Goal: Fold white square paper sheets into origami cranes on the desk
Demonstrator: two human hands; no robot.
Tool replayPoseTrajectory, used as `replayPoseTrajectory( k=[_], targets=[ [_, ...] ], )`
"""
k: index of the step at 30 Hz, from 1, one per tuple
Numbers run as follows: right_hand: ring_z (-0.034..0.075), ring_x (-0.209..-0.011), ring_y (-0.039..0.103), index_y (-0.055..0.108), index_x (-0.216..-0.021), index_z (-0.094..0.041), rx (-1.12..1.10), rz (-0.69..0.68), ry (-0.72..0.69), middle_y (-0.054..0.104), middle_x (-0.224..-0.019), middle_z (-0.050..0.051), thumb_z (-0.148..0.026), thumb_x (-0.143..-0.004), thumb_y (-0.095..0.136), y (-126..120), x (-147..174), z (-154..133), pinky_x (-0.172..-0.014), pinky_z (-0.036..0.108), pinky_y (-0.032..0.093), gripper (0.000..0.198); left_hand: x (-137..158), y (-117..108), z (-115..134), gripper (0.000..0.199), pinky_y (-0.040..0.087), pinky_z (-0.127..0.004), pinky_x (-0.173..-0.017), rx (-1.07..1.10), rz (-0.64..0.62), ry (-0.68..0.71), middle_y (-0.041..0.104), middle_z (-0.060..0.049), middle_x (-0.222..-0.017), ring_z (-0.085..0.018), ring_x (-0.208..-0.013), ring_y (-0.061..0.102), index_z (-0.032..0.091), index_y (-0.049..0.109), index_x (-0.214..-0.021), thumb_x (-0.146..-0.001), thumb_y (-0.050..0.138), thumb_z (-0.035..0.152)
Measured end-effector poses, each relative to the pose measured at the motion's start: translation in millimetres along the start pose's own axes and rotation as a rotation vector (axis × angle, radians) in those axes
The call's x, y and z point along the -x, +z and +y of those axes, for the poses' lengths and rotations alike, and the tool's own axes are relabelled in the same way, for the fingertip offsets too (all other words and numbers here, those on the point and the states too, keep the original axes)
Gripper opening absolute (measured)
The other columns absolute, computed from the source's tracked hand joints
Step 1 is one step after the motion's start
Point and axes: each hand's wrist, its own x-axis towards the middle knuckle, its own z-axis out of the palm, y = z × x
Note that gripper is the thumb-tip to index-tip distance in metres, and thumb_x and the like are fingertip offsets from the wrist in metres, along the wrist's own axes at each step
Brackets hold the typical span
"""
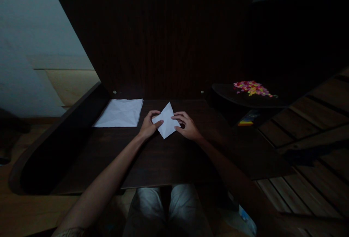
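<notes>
Between my hands is a small piece of folded white paper (167, 121), diamond-shaped, with one corner pointing away from me and one toward me. My left hand (148, 125) grips its left corner, the thumb lying on top and the fingers behind the edge. At the right corner my right hand (187, 126) pinches the paper, thumb near the lower edge and fingers along the upper edge. Left of my hands lies a stack of white paper sheets (120, 113) with crease lines on the top one.
The dark wooden desk (163, 164) has a tall back panel (169, 40) and a raised left side wall (62, 139). A small raised shelf (218, 89) at the right carries a heap of colourful small pieces (253, 88). Below that shelf sits a yellow-edged item (246, 123).
</notes>
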Motion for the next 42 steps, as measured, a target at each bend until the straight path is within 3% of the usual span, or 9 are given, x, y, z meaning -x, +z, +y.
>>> replayPoseTrajectory(
  k=[3,7,12,15,21,25,28,34,42],
  targets=[
    [0.023,-0.108,0.053,0.064,-0.109,-0.022,0.162,-0.055,-0.088,0.047,-0.125,0.009,-0.011,-0.067,0.061,-1.0,1.6,-1.5,-0.091,0.039,0.047,0.043,-0.2,-0.8,-1.1,0.045,0.049,-0.029,-0.068,-0.010,-0.024,0.010,0.067,-0.003,-0.088,-0.018,-0.078,0.063,0.016,0.055,-0.100,-0.060,0.074,0.025],
    [0.020,-0.095,0.058,0.063,-0.113,-0.022,0.226,-0.125,-0.150,0.048,-0.126,0.010,-0.009,-0.066,0.061,-2.7,2.7,1.0,-0.087,0.039,0.048,0.049,-1.2,-2.9,-2.2,0.042,0.049,-0.033,-0.077,-0.098,-0.033,-0.058,0.068,-0.007,-0.097,-0.021,-0.088,0.064,0.014,0.061,-0.098,-0.059,0.073,0.025],
    [0.020,-0.095,0.059,0.069,-0.098,-0.019,0.279,-0.120,-0.183,0.056,-0.111,0.010,-0.013,-0.070,0.062,-7.0,1.6,6.0,-0.087,0.037,0.048,0.030,-4.2,-9.3,-2.3,0.040,0.048,-0.036,-0.084,-0.244,-0.092,-0.071,0.069,-0.009,-0.105,-0.024,-0.096,0.063,0.015,0.065,-0.099,-0.061,0.071,0.026],
    [0.020,-0.094,0.059,0.070,-0.091,-0.018,0.311,-0.121,-0.167,0.059,-0.101,0.008,-0.014,-0.072,0.061,-8.9,0.9,7.5,-0.087,0.036,0.047,0.022,-4.2,-13.6,-0.4,0.035,0.046,-0.036,-0.088,-0.494,-0.182,0.015,0.068,-0.006,-0.105,-0.024,-0.097,0.062,0.017,0.067,-0.100,-0.066,0.066,0.026],
    [0.022,-0.094,0.055,0.069,-0.083,-0.019,0.493,-0.204,-0.132,0.062,-0.096,0.007,-0.016,-0.070,0.063,-11.6,1.4,3.7,-0.088,0.041,0.041,0.014,0.8,-19.3,5.7,0.026,0.038,-0.043,-0.099,-0.980,-0.272,0.361,0.059,-0.008,-0.119,-0.027,-0.109,0.051,0.019,0.072,-0.094,-0.072,0.064,0.028],
    [0.024,-0.099,0.052,0.068,-0.083,-0.019,0.579,-0.250,-0.117,0.064,-0.103,0.006,-0.023,-0.071,0.065,-14.7,1.8,-2.3,-0.088,0.043,0.036,0.013,0.4,-25.7,8.8,0.042,0.038,-0.043,-0.099,-0.981,-0.464,0.422,0.063,-0.009,-0.113,-0.027,-0.106,0.053,0.019,0.072,-0.099,-0.066,0.073,0.045],
    [0.024,-0.100,0.052,0.068,-0.085,-0.020,0.598,-0.279,-0.106,0.065,-0.105,0.006,-0.025,-0.072,0.064,-16.8,1.4,-4.7,-0.089,0.043,0.035,0.015,-0.6,-29.3,12.2,0.055,0.040,-0.042,-0.096,-0.937,-0.510,0.392,0.066,-0.009,-0.111,-0.028,-0.105,0.054,0.020,0.072,-0.099,-0.053,0.081,0.049],
    [0.025,-0.100,0.052,0.068,-0.086,-0.020,0.595,-0.308,-0.099,0.066,-0.105,0.006,-0.024,-0.071,0.064,-19.4,0.6,-6.8,-0.087,0.042,0.035,0.016,1.6,-28.8,19.9,0.032,0.042,-0.040,-0.091,-0.781,-0.462,0.321,0.071,-0.009,-0.104,-0.027,-0.096,0.060,0.022,0.075,-0.082,-0.060,0.078,0.044],
    [0.024,-0.098,0.053,0.068,-0.088,-0.018,0.596,-0.323,-0.082,0.066,-0.106,0.006,-0.021,-0.069,0.065,-20.2,0.7,-8.7,-0.087,0.042,0.035,0.019,5.3,-28.4,23.6,0.028,0.043,-0.039,-0.091,-0.859,-0.494,0.359,0.070,-0.009,-0.107,-0.027,-0.096,0.062,0.021,0.074,-0.088,-0.070,0.070,0.041]
  ],
)
